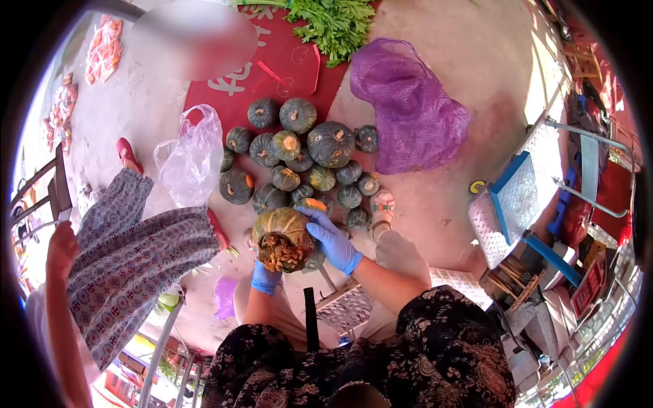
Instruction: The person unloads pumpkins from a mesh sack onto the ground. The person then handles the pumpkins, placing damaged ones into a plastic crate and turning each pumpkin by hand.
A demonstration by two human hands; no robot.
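Observation:
Between my two blue-gloved hands is a green-orange pumpkin (284, 223), its rough brown, rotten-looking patch turned toward me. My right hand (331, 239) presses against its right side with the fingers over the top edge. From below, my left hand (266, 275) supports it, and most of those fingers are hidden behind the pumpkin. Just beyond, a heap of dark green pumpkins (331, 144) lies on the floor and partly on a red mat (286, 61). One with an orange patch (311, 204) sits right behind the held pumpkin.
A purple mesh sack (415, 109) lies right of the heap, a clear plastic bag (194, 156) left of it. Leafy greens (333, 27) lie at the top. Another person in patterned trousers (136, 251) stands at left. A white crate with blue edging (507, 197) is at right.

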